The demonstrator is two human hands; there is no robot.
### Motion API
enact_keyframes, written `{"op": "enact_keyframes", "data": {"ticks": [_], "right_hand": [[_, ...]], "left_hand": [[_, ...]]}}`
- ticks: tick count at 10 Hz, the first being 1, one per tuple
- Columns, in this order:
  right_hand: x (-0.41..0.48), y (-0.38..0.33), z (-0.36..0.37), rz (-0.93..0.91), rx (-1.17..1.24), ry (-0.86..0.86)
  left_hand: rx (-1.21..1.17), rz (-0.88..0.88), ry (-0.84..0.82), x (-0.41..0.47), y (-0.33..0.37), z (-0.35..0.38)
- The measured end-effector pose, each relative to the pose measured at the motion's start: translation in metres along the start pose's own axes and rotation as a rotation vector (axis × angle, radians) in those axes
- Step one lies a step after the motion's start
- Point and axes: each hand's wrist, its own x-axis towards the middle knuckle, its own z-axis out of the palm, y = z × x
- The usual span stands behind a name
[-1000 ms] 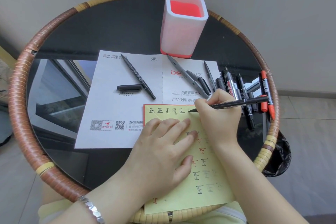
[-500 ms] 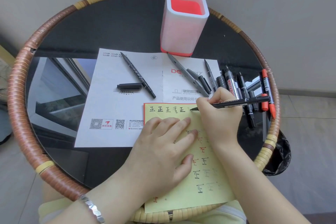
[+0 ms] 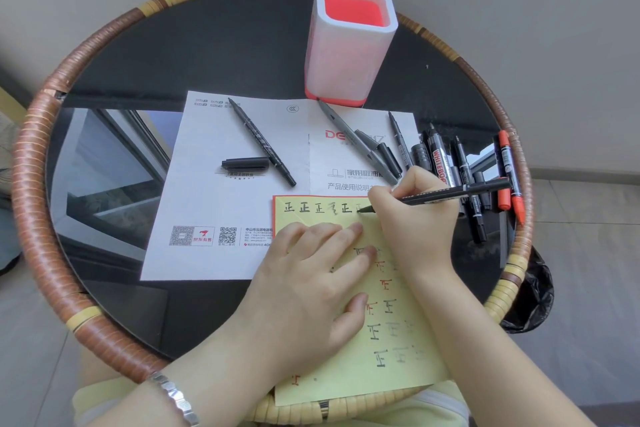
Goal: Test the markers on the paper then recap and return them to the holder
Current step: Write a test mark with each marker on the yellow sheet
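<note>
My right hand [image 3: 414, 218] grips a black marker [image 3: 460, 191], its tip touching the yellow paper [image 3: 388, 367] at the end of a row of written characters. My left hand [image 3: 311, 284] lies flat on the yellow paper with straight fingers, pressing it down. A loose black cap [image 3: 246, 163] and an uncapped thin black marker [image 3: 263, 144] lie on the white leaflet [image 3: 207, 204]. The white and red holder [image 3: 349, 45] stands at the back of the table. Several more markers, black [image 3: 469, 191] and red [image 3: 509, 173], lie to the right.
The round black glass table has a woven rattan rim [image 3: 31, 204]. A grey marker [image 3: 356, 140] lies below the holder on the leaflet. A black bag [image 3: 533, 298] hangs beyond the table's right edge. A grey wall stands behind.
My right hand has kept writing at the end of the top row, and a new stroke shows there. My left hand has stayed flat on the yellow paper.
</note>
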Motion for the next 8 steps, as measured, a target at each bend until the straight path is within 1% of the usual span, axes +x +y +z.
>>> {"op": "enact_keyframes", "data": {"ticks": [3, 4, 5, 6, 7, 8], "right_hand": [[-0.0008, 0.0009, 0.0002, -0.010, 0.006, -0.008], [-0.0028, 0.0008, 0.0008, -0.024, 0.011, 0.011], [-0.0042, 0.0006, -0.0004, -0.017, 0.012, 0.067], [-0.0039, -0.0003, -0.0006, -0.003, 0.003, 0.063], [-0.0025, -0.0019, -0.0029, 0.042, 0.036, 0.070], [-0.0009, -0.0053, -0.0055, 0.064, 0.120, 0.136]], "left_hand": [[0.003, 0.002, -0.002, 0.0000, -0.0003, 0.0004], [0.003, 0.004, 0.000, -0.0001, -0.0001, 0.0003], [0.002, 0.001, -0.004, -0.0005, -0.0004, 0.0004], [-0.003, -0.001, -0.006, -0.0006, -0.0003, 0.0003], [0.000, 0.002, -0.004, -0.0010, -0.0007, 0.0006], [0.007, 0.009, 0.000, -0.0002, -0.0004, 0.0003]]}}
